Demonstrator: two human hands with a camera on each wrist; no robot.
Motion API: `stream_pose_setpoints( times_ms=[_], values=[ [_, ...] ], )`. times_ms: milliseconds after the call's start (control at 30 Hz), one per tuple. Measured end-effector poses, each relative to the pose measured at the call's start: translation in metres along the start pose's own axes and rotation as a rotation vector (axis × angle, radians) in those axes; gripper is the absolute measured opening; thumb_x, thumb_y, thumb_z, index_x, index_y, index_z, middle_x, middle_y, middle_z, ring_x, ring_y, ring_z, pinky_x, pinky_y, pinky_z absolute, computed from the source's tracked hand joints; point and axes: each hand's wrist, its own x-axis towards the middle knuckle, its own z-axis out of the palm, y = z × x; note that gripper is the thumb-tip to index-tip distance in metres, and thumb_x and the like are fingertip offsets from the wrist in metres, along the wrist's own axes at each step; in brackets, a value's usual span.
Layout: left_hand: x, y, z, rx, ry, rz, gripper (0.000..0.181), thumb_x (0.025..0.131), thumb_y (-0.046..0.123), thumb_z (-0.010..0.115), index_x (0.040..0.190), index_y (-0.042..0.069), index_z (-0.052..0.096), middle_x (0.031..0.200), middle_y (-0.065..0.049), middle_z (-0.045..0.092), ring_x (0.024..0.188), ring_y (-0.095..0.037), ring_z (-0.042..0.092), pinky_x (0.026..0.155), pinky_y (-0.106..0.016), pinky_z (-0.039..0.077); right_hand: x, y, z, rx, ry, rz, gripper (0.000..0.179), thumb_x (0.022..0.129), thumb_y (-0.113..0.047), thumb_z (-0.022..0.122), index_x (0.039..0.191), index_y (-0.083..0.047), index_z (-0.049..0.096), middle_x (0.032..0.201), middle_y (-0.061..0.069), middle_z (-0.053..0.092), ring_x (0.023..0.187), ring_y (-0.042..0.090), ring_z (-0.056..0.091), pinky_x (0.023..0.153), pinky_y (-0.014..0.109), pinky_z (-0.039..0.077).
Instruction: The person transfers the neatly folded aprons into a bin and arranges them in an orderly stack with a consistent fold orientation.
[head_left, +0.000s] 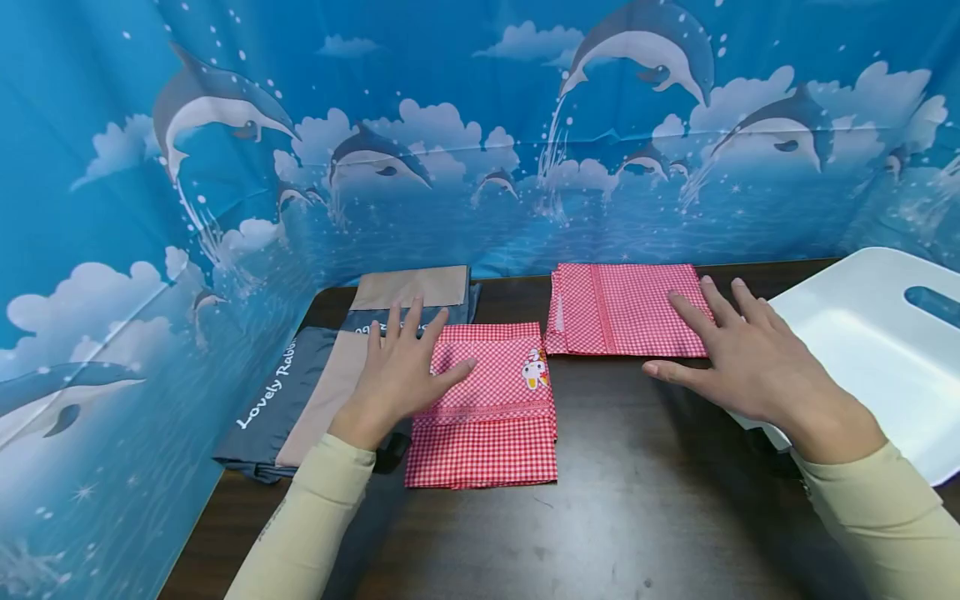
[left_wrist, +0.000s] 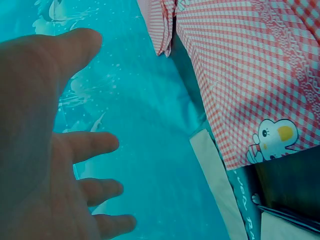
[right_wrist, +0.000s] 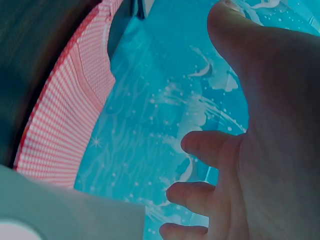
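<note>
Both hands hover with spread fingers, palms down, holding nothing. My left hand (head_left: 397, 367) is over the right edge of a folded grey-and-beige cloth (head_left: 266, 392) lettered "Lovely Rabbit", beside a folded red-checked cloth (head_left: 480, 454) with a rabbit print. Behind it lies another folded grey-and-beige cloth (head_left: 412, 287), partly hidden by the fingers. A second folded red-checked cloth (head_left: 648, 308) lies farther back, just left of my right hand (head_left: 757, 367). In the left wrist view, the fingers (left_wrist: 95, 142) are stretched out, apart from the checked cloth (left_wrist: 225, 75).
A white plastic bin (head_left: 847, 342) with a handle slot stands at the right, partly behind the right hand. The dark wooden table (head_left: 600, 517) bears all the cloths. A blue dolphin-printed curtain (head_left: 450, 83) encloses the back and left side.
</note>
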Motion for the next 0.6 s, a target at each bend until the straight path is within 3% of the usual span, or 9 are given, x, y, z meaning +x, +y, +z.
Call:
stream_pose_setpoints(
  times_ms=[233, 600],
  values=[
    [0.000, -0.001, 0.004, 0.015, -0.008, 0.005, 0.093, 0.097, 0.062, 0.068, 0.169, 0.013, 0.035, 0.180, -0.023, 0.014, 0.165, -0.055, 0.005, 0.127, -0.078, 0.008, -0.001, -0.010, 0.005, 0.014, -0.028, -0.009, 0.113, 0.090, -0.085, 0.058, 0.171, -0.012, 0.029, 0.174, 0.036, 0.017, 0.158, 0.065, 0.012, 0.125, 0.078, 0.014],
    [-0.004, 0.004, 0.018, -0.018, -0.077, 0.032, 0.094, 0.096, 0.064, 0.069, 0.170, 0.016, 0.035, 0.181, -0.020, 0.012, 0.166, -0.052, 0.003, 0.128, -0.077, 0.007, 0.000, -0.026, 0.013, 0.014, -0.043, -0.039, 0.112, 0.089, -0.088, 0.055, 0.170, -0.015, 0.033, 0.173, 0.035, 0.022, 0.157, 0.066, 0.016, 0.126, 0.077, 0.015]
  ],
)
